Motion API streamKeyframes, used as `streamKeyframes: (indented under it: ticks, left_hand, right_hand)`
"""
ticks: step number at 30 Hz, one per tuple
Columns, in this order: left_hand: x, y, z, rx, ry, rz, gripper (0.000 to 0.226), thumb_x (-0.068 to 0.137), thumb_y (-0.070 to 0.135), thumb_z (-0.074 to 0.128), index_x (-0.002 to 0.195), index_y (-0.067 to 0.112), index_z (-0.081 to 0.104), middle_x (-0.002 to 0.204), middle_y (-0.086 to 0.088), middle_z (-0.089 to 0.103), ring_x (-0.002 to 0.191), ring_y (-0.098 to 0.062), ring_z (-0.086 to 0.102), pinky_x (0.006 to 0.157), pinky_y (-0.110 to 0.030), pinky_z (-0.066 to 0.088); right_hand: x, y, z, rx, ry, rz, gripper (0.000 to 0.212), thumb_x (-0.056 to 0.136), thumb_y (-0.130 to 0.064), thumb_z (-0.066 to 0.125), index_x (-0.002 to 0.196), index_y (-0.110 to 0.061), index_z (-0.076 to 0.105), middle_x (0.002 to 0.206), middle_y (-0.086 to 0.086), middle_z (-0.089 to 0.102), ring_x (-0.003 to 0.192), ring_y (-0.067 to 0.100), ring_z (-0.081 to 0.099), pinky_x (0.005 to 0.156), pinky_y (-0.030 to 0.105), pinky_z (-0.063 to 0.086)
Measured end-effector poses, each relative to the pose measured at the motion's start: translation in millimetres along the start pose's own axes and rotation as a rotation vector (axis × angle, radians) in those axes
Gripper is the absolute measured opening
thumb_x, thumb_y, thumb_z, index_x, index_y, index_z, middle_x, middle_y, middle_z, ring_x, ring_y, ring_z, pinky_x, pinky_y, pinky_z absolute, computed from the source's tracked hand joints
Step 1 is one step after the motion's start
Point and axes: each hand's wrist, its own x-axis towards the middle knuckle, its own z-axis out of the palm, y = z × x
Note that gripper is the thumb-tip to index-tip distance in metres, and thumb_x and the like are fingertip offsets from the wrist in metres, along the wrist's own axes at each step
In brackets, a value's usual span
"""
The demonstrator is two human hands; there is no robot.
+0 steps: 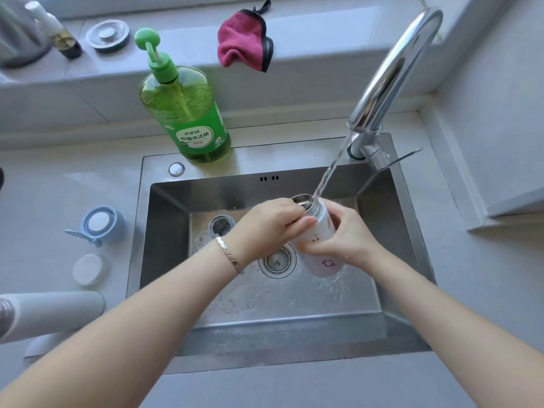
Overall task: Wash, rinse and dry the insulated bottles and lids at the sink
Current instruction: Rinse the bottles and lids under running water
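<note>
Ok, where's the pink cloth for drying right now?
The pink cloth lies crumpled on the raised ledge behind the sink, top centre of the head view, between the green soap bottle and the faucet.

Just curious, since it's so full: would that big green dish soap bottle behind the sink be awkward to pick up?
Probably heavy: the green dish soap bottle looks nearly full. It is tall with a pump on top, so a sideways push could tip it. The sink deck beneath looks wet, so it might also slide.
</note>
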Motion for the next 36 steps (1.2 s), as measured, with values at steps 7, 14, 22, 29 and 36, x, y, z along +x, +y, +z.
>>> streamKeyframes:
  ticks: [7,14,22,29,36]
  left_hand:
    - [10.7,32.5,2.5,-0.253,0.078,-0.553,0.05,0.095,0.029,0.049,0.049,0.016,0.036,0.047,0.006,0.036,0.043,-0.007,0.034,0.046,-0.02,0.025]
    - [-57.6,11.6,9.8,-0.12,0.301,-0.329,0.019,0.086,0.02,0.054,0.097,0.012,0.067,0.103,0.006,0.06,0.099,-0.001,0.053,0.092,-0.016,0.042]
    - [-82.3,-6.9,21.5,-0.304,-0.003,-0.648,0.063,0.074,0.016,0.077,0.126,0.032,0.045,0.12,0.022,0.05,0.107,0.02,0.043,0.087,0.002,0.032]
    - [-54.4,-7.8,39.3,-0.738,0.014,-0.681,0.068,0.066,-0.002,0.081,0.112,0.036,0.049,0.115,0.019,0.06,0.101,0.012,0.057,0.077,-0.016,0.049]
    - [-72.2,-9.3,32.4,-0.753,0.06,-0.746,0.069,0.048,0.014,0.085,0.11,0.024,0.056,0.109,0.002,0.065,0.09,0.002,0.063,0.068,-0.016,0.05]
  right_hand:
    - [2.3,4.0,15.9,-0.293,0.194,-0.065,0.081,0.048,-0.029,0.083,0.123,-0.022,0.053,0.115,-0.01,0.054,0.112,0.013,0.052,0.092,0.011,0.037]
    - [-1.2,33.9,28.4,0.114,0.304,0.009,0.071,0.049,-0.002,0.089,0.102,-0.032,0.051,0.1,-0.013,0.063,0.091,-0.008,0.059,0.08,0.01,0.044]
    - [-12.9,42.8,34.7,0.146,0.258,0.043,0.074,0.043,-0.022,0.087,0.107,-0.03,0.05,0.101,-0.019,0.063,0.097,-0.004,0.058,0.084,0.01,0.043]
    - [-12.5,28.0,31.3,0.258,0.212,0.064,0.073,0.048,-0.007,0.085,0.113,-0.017,0.052,0.108,-0.002,0.065,0.099,0.01,0.062,0.082,0.022,0.051]
    - [-9.5,26.3,31.0,0.386,0.075,0.216,0.062,0.053,-0.02,0.082,0.109,-0.013,0.057,0.102,0.002,0.069,0.093,0.012,0.066,0.076,0.024,0.053]
